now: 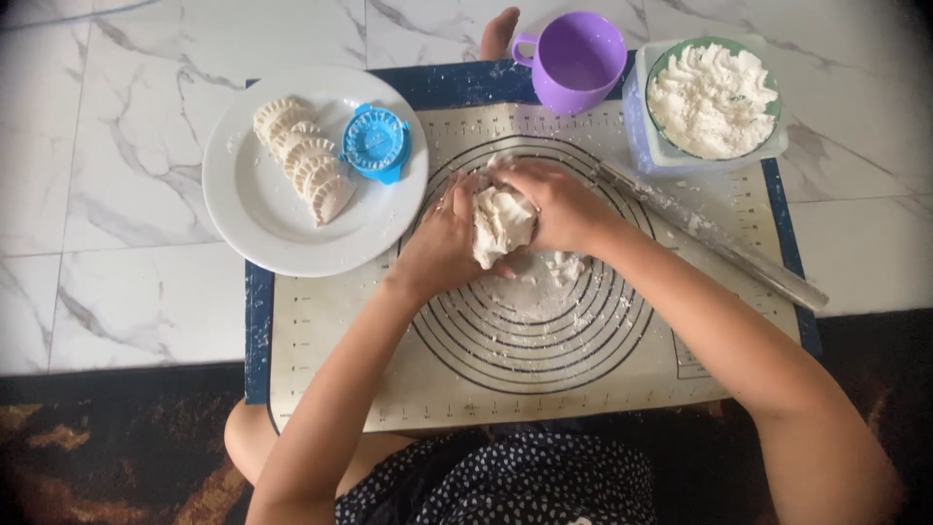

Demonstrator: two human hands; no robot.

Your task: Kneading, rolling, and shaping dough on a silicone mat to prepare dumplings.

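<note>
A lump of white dough point(501, 226) sits between both my hands over the ringed baking mat point(544, 389). My left hand point(445, 238) presses against its left side, fingers curled around it. From the top and right, my right hand point(554, 202) covers the dough, fingers closed over it. Loose flour and dough crumbs lie on the mat just below the lump.
A white plate point(262, 214) at the left holds several crimped dumplings point(303, 160) and a blue dumpling press point(376, 143). A purple mug point(575, 60), a bowl of flour point(712, 99) in a clear tub and a rolling pin point(719, 243) stand at the back right.
</note>
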